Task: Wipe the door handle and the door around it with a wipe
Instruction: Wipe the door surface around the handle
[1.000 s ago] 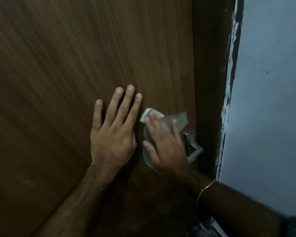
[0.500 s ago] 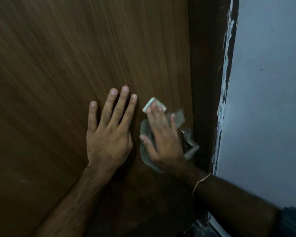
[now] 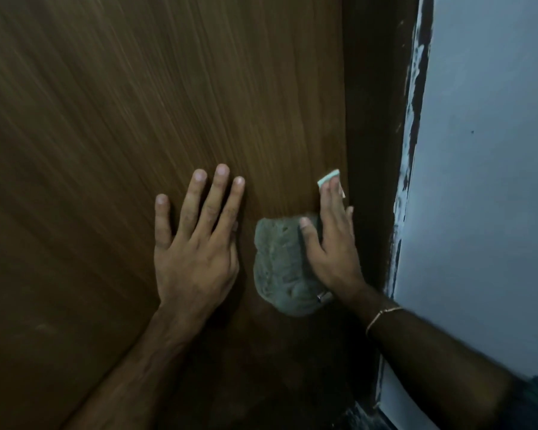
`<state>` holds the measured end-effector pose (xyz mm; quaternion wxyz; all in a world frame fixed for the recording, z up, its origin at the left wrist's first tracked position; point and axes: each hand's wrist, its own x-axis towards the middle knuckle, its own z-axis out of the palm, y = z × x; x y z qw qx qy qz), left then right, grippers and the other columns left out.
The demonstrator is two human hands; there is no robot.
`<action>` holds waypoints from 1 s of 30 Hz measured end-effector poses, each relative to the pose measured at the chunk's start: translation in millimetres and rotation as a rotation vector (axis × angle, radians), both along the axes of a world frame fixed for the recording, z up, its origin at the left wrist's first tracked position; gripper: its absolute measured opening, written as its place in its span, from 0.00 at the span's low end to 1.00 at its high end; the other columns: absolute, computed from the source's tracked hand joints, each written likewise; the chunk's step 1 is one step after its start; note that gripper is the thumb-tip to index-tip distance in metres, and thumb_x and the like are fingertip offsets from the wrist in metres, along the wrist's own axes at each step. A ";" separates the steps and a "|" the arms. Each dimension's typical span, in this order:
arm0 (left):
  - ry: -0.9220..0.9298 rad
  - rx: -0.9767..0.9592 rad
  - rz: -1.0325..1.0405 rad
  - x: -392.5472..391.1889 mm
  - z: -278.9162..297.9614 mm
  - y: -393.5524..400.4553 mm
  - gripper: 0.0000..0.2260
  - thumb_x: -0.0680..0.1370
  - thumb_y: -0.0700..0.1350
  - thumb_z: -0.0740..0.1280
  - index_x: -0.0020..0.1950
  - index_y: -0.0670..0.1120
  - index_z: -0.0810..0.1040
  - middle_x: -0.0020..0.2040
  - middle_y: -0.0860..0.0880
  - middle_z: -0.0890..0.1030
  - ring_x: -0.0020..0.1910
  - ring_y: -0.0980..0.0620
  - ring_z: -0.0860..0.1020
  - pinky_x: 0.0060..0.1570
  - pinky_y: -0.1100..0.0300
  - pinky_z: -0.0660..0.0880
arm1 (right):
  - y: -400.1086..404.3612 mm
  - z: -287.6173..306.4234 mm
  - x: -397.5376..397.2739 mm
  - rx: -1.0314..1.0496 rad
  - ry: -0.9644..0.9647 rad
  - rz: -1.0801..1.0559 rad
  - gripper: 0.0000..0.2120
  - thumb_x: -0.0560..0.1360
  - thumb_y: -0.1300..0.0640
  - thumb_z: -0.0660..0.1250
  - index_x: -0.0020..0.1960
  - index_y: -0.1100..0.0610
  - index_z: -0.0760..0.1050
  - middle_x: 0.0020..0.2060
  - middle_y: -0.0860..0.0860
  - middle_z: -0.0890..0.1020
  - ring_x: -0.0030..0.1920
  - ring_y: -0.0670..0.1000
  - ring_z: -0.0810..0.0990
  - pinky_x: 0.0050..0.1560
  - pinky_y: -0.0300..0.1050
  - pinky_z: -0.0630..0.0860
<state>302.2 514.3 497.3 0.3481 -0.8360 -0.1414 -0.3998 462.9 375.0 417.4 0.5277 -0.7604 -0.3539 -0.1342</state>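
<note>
My left hand [image 3: 196, 243] lies flat on the brown wooden door [image 3: 137, 119], fingers spread, holding nothing. To its right, my right hand [image 3: 333, 243] presses a grey-green wipe [image 3: 280, 268] against the door close to its right edge. The wipe hangs below and to the left of the palm, and a pale corner of it sticks out above my fingertips. The metal door handle [image 3: 323, 297] is almost wholly covered by the wipe and my right wrist; only a small shiny tip shows.
A dark door frame [image 3: 376, 119] runs down just right of the door's edge. Beyond it stands a pale blue-grey wall [image 3: 485, 181] with chipped paint along its border. A thin bracelet is on my right wrist.
My right hand has slid the wipe up and to the right, toward the door's edge, so the handle is now covered. My left hand stays flat on the door.
</note>
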 end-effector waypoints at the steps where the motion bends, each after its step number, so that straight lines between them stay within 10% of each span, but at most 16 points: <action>1: -0.008 0.000 0.004 -0.3 -1.1 0.6 0.26 0.85 0.50 0.51 0.83 0.51 0.51 0.84 0.49 0.50 0.83 0.48 0.48 0.78 0.42 0.39 | 0.2 -2.1 -1.1 0.008 -0.024 0.028 0.33 0.82 0.47 0.54 0.81 0.53 0.43 0.81 0.47 0.44 0.80 0.45 0.41 0.78 0.58 0.41; 30: 0.026 -0.050 -0.002 -7.1 -2.9 -2.5 0.27 0.84 0.50 0.51 0.83 0.52 0.51 0.84 0.50 0.49 0.83 0.48 0.47 0.78 0.41 0.40 | -1.8 -9.3 -32.9 0.034 0.053 0.001 0.30 0.79 0.52 0.55 0.80 0.55 0.52 0.80 0.48 0.53 0.79 0.44 0.47 0.78 0.60 0.40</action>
